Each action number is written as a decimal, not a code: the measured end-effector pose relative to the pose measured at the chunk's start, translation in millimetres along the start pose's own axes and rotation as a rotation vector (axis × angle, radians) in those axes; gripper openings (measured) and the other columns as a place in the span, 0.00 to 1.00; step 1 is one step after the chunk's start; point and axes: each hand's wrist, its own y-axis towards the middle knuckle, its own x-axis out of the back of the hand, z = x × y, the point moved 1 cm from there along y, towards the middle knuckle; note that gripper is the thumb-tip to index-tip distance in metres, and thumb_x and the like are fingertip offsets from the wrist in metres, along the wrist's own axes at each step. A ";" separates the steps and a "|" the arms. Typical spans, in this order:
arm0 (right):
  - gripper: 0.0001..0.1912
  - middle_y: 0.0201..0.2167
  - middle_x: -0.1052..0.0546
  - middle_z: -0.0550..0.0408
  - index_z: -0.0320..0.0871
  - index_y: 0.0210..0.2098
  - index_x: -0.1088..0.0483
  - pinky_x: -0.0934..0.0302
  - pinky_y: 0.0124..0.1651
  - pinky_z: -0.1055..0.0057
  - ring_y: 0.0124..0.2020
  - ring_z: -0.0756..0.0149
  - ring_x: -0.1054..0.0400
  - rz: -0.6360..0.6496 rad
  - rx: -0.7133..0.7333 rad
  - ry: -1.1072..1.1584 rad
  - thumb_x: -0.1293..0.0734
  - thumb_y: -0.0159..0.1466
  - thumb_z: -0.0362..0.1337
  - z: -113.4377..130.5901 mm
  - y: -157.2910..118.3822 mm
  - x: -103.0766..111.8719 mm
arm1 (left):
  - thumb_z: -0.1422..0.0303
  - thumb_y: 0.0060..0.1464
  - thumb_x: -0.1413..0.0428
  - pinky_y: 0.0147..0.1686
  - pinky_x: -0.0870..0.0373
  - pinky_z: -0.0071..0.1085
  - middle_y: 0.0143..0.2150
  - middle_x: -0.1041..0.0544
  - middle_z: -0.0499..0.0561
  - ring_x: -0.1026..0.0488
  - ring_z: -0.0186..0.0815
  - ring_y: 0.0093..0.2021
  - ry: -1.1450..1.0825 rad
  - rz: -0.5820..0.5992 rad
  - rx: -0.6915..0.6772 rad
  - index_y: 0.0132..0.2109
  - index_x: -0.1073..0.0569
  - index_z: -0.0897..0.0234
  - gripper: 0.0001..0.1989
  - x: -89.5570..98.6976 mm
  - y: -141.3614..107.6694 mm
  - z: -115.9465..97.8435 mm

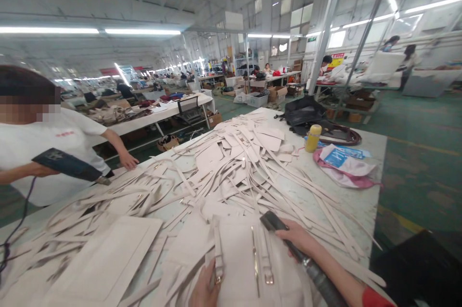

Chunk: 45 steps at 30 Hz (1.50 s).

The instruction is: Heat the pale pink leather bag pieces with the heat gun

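A pale beige bag lies in front of me, with two buckled straps and a gold zip down its middle. At its left side, my left hand has its fingers closed at the left strap, close to the gold buckle. My right hand grips a long black hand tool, whose broad dark end is over the upper right of the bag. A thick ribbed black hose or handle runs back from it beneath my forearm. The right strap lies flat, apart from both hands.
Loose beige straps and cut panels cover much of the table. To the left, a co-worker holds a heat gun. At the right stand a yellow bottle, a black bag and a pink-white cloth.
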 end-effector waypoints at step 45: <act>0.38 0.10 0.34 0.65 0.44 0.58 0.54 0.44 0.12 0.74 0.10 0.69 0.40 -0.281 -0.073 0.309 0.36 0.51 0.46 -115.6 -187.8 44.9 | 0.78 0.48 0.60 0.40 0.36 0.35 0.49 0.32 0.55 0.31 0.41 0.45 0.630 0.611 -0.297 0.55 0.41 0.51 0.27 -32.2 -142.3 -73.9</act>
